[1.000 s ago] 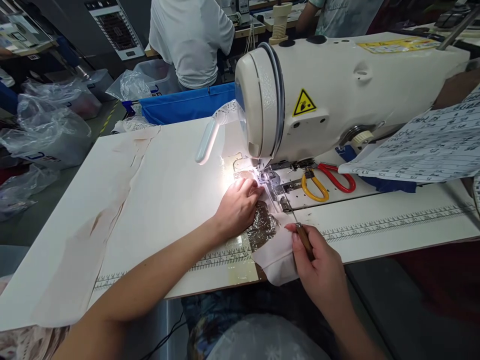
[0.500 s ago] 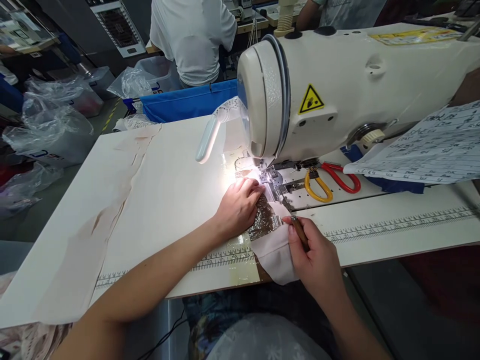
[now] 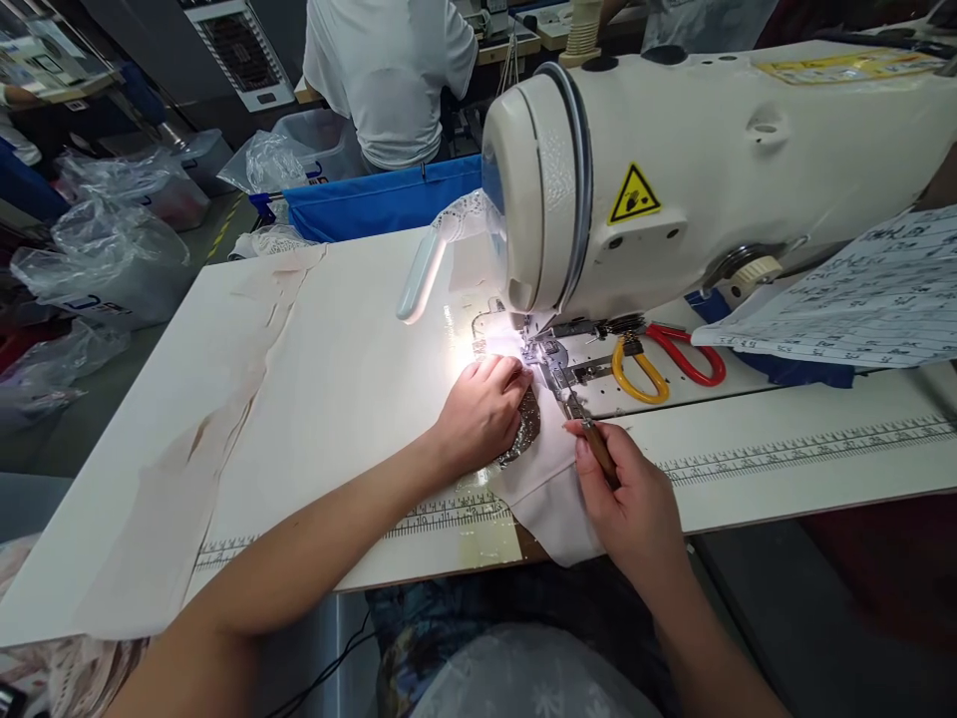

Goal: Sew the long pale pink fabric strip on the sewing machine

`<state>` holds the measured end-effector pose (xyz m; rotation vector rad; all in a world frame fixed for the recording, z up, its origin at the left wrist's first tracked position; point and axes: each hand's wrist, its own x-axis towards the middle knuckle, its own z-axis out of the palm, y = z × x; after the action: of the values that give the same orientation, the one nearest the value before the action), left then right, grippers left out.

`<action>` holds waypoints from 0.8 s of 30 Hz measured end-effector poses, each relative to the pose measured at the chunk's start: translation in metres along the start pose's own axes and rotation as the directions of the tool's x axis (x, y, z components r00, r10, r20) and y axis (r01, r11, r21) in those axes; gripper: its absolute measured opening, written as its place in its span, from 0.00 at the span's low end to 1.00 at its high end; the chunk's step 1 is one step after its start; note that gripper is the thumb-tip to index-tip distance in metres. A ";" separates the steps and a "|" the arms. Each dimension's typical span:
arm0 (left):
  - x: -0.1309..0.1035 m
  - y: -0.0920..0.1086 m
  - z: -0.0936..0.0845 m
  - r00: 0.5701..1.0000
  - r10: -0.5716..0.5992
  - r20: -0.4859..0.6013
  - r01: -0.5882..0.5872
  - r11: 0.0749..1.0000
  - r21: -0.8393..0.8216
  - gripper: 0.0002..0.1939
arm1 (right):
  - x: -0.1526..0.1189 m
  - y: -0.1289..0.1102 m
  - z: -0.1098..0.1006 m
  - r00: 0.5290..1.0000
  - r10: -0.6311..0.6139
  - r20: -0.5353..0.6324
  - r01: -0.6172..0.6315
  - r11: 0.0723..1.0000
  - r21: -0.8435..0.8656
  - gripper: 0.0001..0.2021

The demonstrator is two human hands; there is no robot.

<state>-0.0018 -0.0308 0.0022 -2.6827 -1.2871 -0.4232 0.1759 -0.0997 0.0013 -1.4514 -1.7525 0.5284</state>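
Just right of the frame's centre, the wooden-handled tool (image 3: 601, 455) is grasped by the right hand (image 3: 635, 504) beside the pale cloth (image 3: 557, 504); the left hand (image 3: 484, 414) has curled fingers near the needle, its hold unclear. Beneath spreads the white table (image 3: 351, 339), under the sewing machine (image 3: 688, 189) at upper right; a white-shirted person (image 3: 389, 80) is at upper centre. The tool's long axis slants, tip toward upper left.

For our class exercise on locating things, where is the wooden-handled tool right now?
In the head view, the wooden-handled tool is just right of centre, held in the right hand, its metal end pointing up toward the sewing machine.
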 end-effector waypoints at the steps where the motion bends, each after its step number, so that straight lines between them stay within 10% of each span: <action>1: 0.001 0.000 0.000 1.000 -0.007 0.005 0.007 1.000 0.008 0.17 | 0.000 0.000 0.000 1.000 -0.006 -0.001 0.006 1.000 -0.004 0.09; 18: 0.015 0.009 -0.009 0.985 -0.060 0.161 0.056 0.998 0.031 0.13 | -0.020 -0.039 0.006 0.947 -0.308 -0.092 0.315 0.946 0.071 0.11; 24: 0.018 -0.001 0.001 0.953 -0.304 0.018 0.300 0.929 -0.216 0.08 | -0.036 -0.036 -0.004 0.964 -0.265 -0.036 0.267 0.959 0.094 0.14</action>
<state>0.0079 -0.0165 0.0070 -2.6429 -1.7531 -0.6545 0.1575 -0.1437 0.0192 -1.1270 -1.8405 0.4459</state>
